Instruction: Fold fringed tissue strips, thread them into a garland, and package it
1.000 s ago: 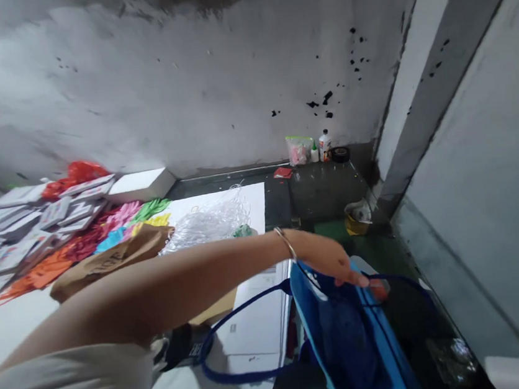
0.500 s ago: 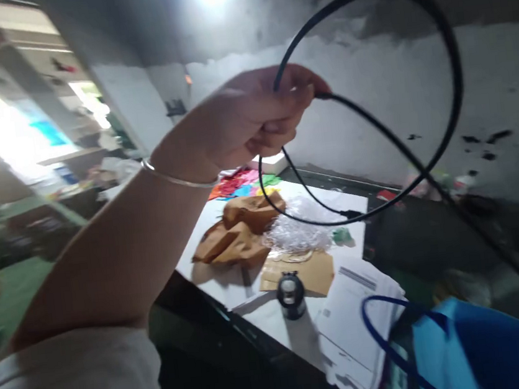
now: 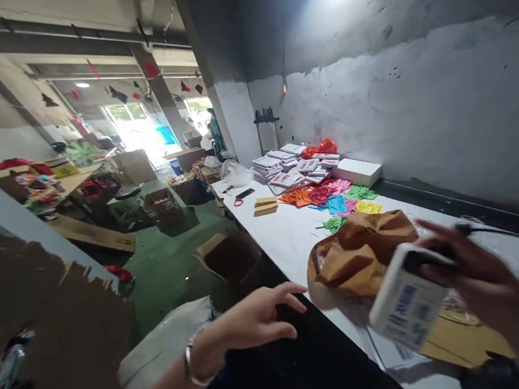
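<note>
My left hand [image 3: 266, 315], a silver bracelet at its wrist, hangs over the dark table edge with fingers spread and nothing in them. On the right, my right hand [image 3: 469, 264] is blurred and grips a white flat box [image 3: 406, 312] with printed labels and a dark patch on one face. A black cable [image 3: 493, 230] runs off rightward behind that hand; whether it joins the box I cannot tell. Just beyond the box lies a crumpled brown bag [image 3: 357, 252]. Under my right forearm are a tan envelope [image 3: 463, 340] and a dark object [image 3: 493, 374].
Bundles of coloured paper strips [image 3: 320, 194] and stacks of printed cards [image 3: 284, 166] lie on the white tabletop [image 3: 273, 230]. A white box [image 3: 357, 172] stands by the wall. Open cartons [image 3: 227, 257] sit on the green floor [image 3: 165, 274], left of the table.
My left hand has let go of the looped black cable and come down, empty. My right hand has come into view with the white box. The view has swung left.
</note>
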A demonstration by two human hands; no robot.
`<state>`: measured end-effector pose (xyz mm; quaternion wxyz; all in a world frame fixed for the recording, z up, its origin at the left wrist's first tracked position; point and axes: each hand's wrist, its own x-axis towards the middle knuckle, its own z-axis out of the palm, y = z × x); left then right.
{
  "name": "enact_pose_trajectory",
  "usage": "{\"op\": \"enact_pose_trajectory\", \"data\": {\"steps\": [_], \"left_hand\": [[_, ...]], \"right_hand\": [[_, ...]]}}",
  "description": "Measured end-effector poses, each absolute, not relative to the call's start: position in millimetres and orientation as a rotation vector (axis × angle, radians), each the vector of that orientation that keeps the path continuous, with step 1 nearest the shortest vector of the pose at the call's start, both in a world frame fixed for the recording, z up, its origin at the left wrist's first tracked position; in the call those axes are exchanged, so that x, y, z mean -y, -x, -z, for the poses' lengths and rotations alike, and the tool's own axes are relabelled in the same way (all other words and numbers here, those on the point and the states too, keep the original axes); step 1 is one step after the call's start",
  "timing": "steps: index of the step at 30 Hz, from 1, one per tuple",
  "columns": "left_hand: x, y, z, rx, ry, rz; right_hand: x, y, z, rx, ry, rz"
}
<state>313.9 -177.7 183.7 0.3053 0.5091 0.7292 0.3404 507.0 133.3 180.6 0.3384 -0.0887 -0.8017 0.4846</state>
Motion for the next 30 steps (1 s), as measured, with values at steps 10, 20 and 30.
{"op": "enact_pose_trajectory", "data": {"steps": [10,20,30], "left_hand": [[161,-168,-62,-1.688,-1.009,-1.198],[144,17,-73,-1.555,-0.838,-1.176],[64,150,-62,-1.415,-0.944,-0.801]], "right_hand": [[-25,-264,-72,2.269,-0.066,-1.672],[-80,-111,-27,1.938,0.186,-1.998],[-76,-11,-29,1.489,0.832,-2.137]]}}
